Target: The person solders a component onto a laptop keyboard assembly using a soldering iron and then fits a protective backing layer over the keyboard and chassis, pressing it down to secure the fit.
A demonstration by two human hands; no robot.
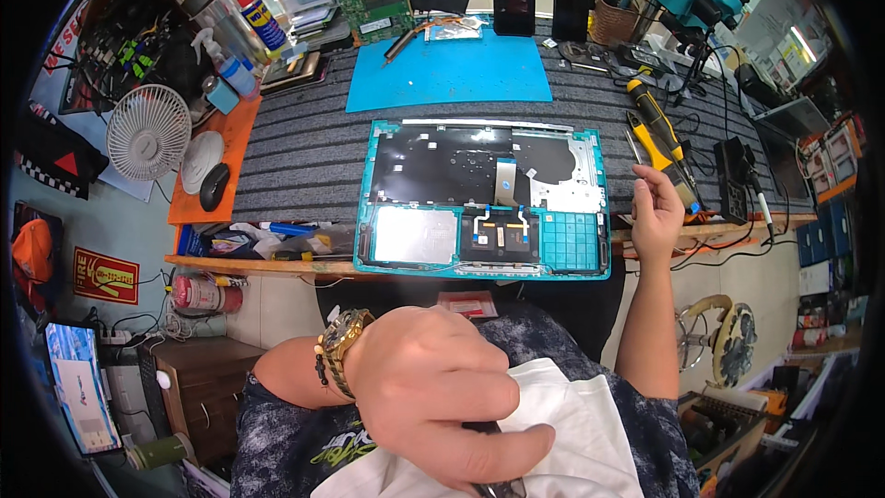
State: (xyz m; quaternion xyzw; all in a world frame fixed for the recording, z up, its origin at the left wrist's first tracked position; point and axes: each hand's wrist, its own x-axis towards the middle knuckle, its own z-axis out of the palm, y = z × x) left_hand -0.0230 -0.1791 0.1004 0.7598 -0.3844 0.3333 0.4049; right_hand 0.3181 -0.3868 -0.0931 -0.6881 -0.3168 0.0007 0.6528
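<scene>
Apparently a wiping step is in hand: the left hand (433, 397) is closed on a dark, slim tool (493, 484) against a white cloth (572, 424) in the lap. Meanwhile the right hand (656, 212), fingers curled together, rests by the opened teal laptop shell (484, 198), so the next move probably calls for bringing the tool up to it

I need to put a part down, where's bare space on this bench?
Bare striped grey mat lies left of the opened teal laptop shell, below the blue silicone mat, itself mostly bare. The right side by the yellow-handled tools and the front-left edge's small clutter are crowded.
</scene>
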